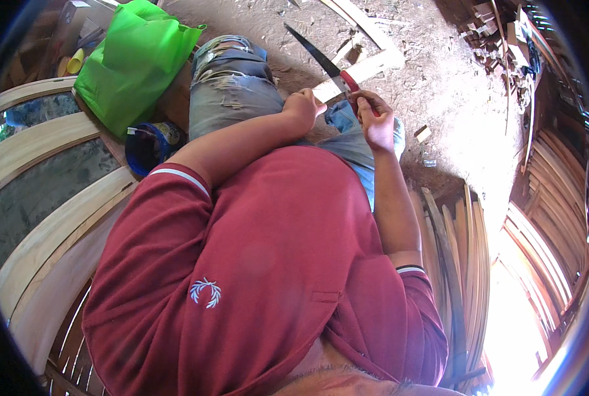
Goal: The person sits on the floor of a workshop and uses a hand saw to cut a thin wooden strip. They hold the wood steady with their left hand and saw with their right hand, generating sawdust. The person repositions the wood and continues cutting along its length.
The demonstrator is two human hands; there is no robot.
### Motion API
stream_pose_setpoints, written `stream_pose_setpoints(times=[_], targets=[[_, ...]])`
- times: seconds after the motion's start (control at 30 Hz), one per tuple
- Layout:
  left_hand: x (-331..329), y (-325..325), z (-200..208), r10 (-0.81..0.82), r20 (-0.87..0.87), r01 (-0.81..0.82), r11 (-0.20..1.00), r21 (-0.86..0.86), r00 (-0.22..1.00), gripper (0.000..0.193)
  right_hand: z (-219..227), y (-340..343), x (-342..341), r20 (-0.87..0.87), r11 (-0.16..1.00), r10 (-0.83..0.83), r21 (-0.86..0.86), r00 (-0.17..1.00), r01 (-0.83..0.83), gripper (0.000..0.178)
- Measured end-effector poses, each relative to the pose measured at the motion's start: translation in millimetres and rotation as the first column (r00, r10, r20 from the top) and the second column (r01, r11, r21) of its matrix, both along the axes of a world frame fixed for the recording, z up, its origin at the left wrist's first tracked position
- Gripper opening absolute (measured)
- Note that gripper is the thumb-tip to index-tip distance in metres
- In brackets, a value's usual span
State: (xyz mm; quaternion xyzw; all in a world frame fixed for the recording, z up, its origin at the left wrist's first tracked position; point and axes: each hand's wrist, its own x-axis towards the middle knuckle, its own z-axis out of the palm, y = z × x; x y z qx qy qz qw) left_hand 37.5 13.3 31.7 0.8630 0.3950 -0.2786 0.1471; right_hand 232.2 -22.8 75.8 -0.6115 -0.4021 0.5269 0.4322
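My right hand (pixel 376 122) is closed round the red handle of a hand saw (pixel 317 56). The dark, tapering blade points up and to the left, crossing above a pale wooden board (pixel 374 67). At the board's near end, between my knees, my left hand (pixel 301 111) is closed with its fingers curled against the wood. Its fingertips are partly hidden, and so is the board's lower end. Whether the saw's teeth touch the wood I cannot tell.
A bright green bag (pixel 133 66) stands to the left, beside a dark blue tub (pixel 150 146). Wide curved wooden frames (pixel 37 148) lie farther left. Long wooden strips (pixel 463 244) lean at the right, and scrap wood (pixel 489 39) is heaped at the far right.
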Motion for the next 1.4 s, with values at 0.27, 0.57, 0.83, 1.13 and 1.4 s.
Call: stream_pose_setpoints(times=[0.27,0.57,0.83,1.13,1.4], targets=[[1,2,2,-0.014,-0.021,0.014,1.000,-0.010,1.000,0.048,-10,2,-12,0.170,0.993,0.104,0.038,0.980,-0.112,0.019],[5,-1,8,-0.018,-0.059,0.019,0.999,0.026,0.998,0.045,-7,1,-5,0.128,0.997,0.054,0.042,0.990,-0.060,0.020],[3,0,2,-0.036,-0.038,0.036,0.999,0.015,0.999,0.043,-20,-6,-9,0.139,0.994,0.068,0.076,0.988,-0.079,0.019],[2,0,-4,-0.038,-0.032,0.039,0.999,0.030,0.999,0.044,-14,-5,-11,0.110,0.995,0.054,0.078,0.992,-0.063,0.019],[4,-2,-9,-0.047,-0.074,0.050,0.998,0.032,0.996,0.048,-21,0,-9,0.108,0.989,0.048,0.132,0.993,-0.062,0.020]])
